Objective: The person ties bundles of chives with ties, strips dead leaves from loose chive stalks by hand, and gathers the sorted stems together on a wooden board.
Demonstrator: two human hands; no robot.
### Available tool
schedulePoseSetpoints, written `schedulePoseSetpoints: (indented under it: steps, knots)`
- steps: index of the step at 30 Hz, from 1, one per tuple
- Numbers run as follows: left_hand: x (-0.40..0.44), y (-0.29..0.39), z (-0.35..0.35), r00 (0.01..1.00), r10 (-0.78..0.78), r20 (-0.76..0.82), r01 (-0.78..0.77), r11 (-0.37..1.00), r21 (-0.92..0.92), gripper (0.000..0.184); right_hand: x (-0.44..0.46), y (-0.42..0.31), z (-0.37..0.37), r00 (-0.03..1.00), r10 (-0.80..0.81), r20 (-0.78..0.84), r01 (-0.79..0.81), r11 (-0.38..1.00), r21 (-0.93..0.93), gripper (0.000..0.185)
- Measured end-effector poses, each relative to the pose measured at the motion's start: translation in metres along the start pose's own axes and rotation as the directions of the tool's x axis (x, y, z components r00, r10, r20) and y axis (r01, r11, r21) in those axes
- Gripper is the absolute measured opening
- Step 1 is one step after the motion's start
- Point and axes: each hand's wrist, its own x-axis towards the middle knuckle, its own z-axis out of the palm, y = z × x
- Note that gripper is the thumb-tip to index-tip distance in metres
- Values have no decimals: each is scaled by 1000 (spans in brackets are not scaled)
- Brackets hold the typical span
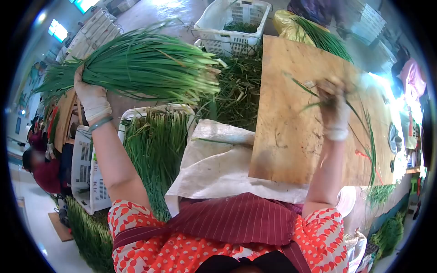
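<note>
Left hand (88, 94) wrapped round green bunch (150, 63) at leafy end, 10 o'clock. Right hand (333, 95) blurred over board (284, 120), 2 o'clock; loose blades (372, 148) by it, can't tell closure. I'd hold bunch level, butts even, squeeze light.

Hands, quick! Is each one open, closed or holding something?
Left hand: holding a big green bunch.
Right hand: too blurred over the board to tell.

From my remote seat I see bright windows (58, 30) at upper left, shiny grey floor (157, 13) at top centre, glare (383, 84) at right.
</note>
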Motion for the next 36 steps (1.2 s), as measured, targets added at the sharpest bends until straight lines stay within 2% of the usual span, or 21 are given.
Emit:
schedulePoseSetpoints:
  steps: [1,2,4,6,8,10,13,15,17,19,20,22,24,26,28,29,31,32,33,35,36]
  knots:
    - [-3,3,8,1000,25,12,-25,999,22,27,10,9,20,983,136,127,-110,976,-190,27]
    - [-8,8,20,999,32,17,-32,999,24,27,4,1,76,953,302,-8,-231,712,-663,28]
    - [-24,22,45,991,-92,-98,76,985,-154,31,5,52,117,868,173,466,14,929,-371,31]
    - [-40,30,63,990,-54,-127,38,992,-122,33,9,94,153,717,-133,684,584,650,-486,36]
    - [-34,32,61,987,-16,-158,3,997,-82,34,6,108,161,770,-136,623,555,625,-549,31]
    - [-12,31,39,996,-94,6,92,969,-231,38,-1,105,162,776,-132,617,560,594,-578,30]
    - [-4,31,19,984,-102,149,137,958,-251,41,-17,87,155,737,-110,667,597,570,-565,27]
    - [-13,33,26,994,-76,74,92,966,-241,42,-27,79,151,673,-38,739,639,534,-554,29]
    - [-13,31,23,999,-48,-6,45,971,-233,42,-38,70,145,679,48,733,625,487,-611,28]
    - [-1,29,5,995,-47,90,73,947,-314,40,-41,70,127,674,185,716,563,498,-659,30]
    - [9,27,-11,995,-47,86,71,948,-311,40,-44,64,119,675,144,723,588,487,-646,33]
    - [28,23,-43,801,-17,599,400,760,-512,38,-46,89,75,734,267,624,424,538,-729,29]
    - [19,32,-44,834,-49,549,371,787,-493,31,-31,104,41,848,159,506,257,711,-654,24]
    - [20,33,-53,865,-83,495,347,812,-470,26,-8,107,28,977,187,103,-80,768,-636,22]
    - [35,24,-75,878,-57,475,356,740,-570,35,16,102,33,954,211,-212,-267,919,-289,21]
    - [35,24,-79,878,-57,475,356,741,-569,35,29,103,15,954,212,-212,-268,919,-288,21]
    - [30,30,-87,972,-116,207,205,848,-488,30,48,101,-24,945,187,-267,-243,951,-193,20]
    - [7,39,-64,834,-27,551,383,748,-543,26,52,101,-31,942,179,-283,-231,959,-162,20]
    - [6,39,-69,836,-23,548,378,749,-544,26,47,92,-14,905,233,-355,-331,911,-246,17]
    - [8,39,-81,916,-64,396,273,822,-500,23,34,72,31,941,280,-190,-338,811,-478,19]
    - [5,40,-77,909,-43,415,273,813,-515,22,22,75,64,960,248,128,-166,875,-454,27]
